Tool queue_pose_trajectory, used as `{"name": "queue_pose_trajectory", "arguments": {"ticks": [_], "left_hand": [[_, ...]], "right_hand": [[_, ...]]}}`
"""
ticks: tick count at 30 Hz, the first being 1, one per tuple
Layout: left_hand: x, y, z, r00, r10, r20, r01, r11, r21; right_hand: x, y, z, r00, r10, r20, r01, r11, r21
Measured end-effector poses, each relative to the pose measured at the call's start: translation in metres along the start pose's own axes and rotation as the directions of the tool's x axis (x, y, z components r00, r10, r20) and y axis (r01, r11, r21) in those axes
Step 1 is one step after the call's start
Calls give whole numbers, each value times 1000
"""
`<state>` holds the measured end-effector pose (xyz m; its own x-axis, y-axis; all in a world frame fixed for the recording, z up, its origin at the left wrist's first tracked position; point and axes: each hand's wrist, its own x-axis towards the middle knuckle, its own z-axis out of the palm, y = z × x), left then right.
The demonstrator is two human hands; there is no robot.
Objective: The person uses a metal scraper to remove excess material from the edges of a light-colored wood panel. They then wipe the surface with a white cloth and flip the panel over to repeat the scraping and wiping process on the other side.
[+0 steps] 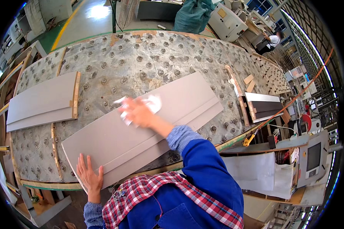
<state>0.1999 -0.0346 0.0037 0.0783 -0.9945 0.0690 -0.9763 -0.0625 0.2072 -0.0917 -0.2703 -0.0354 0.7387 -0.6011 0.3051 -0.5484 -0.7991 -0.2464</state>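
Panel [183, 97], grey, lies mid-view on studded table [137, 49], long axis running from eight toward two o'clock. Your left hand [91, 174], eight o'clock, rests open, fingers spread on panel's near-left end. Your right hand [137, 113], nine o'clock from centre, seems to grasp white cloth [154, 102] over panel; blur hides exact finger hold. Risk: hard sideways stroke with slack left hand could slide panel; grit under cloth could scratch face. No brand, label or writing legible on panel or cloth.

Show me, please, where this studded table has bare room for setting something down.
Apart from studs, the table is free beyond the middle panel, with a narrower gap toward the left panel. Crowded: the right, with a wooden strip and dark panel.
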Motion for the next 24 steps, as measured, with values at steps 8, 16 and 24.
{"name": "queue_pose_trajectory", "arguments": {"ticks": [8,16,24], "left_hand": [[3,6,4,999,-30,-37,32,999,38],[0,0,7,995,-53,-80,56,998,35],[-4,-20,20,922,-250,-295,260,966,-3]], "right_hand": [[-166,230,-88,568,713,-411,-822,467,-325],[-259,275,-185,-163,576,-801,-971,51,234],[-198,211,-116,675,702,-227,-735,615,-284]]}}
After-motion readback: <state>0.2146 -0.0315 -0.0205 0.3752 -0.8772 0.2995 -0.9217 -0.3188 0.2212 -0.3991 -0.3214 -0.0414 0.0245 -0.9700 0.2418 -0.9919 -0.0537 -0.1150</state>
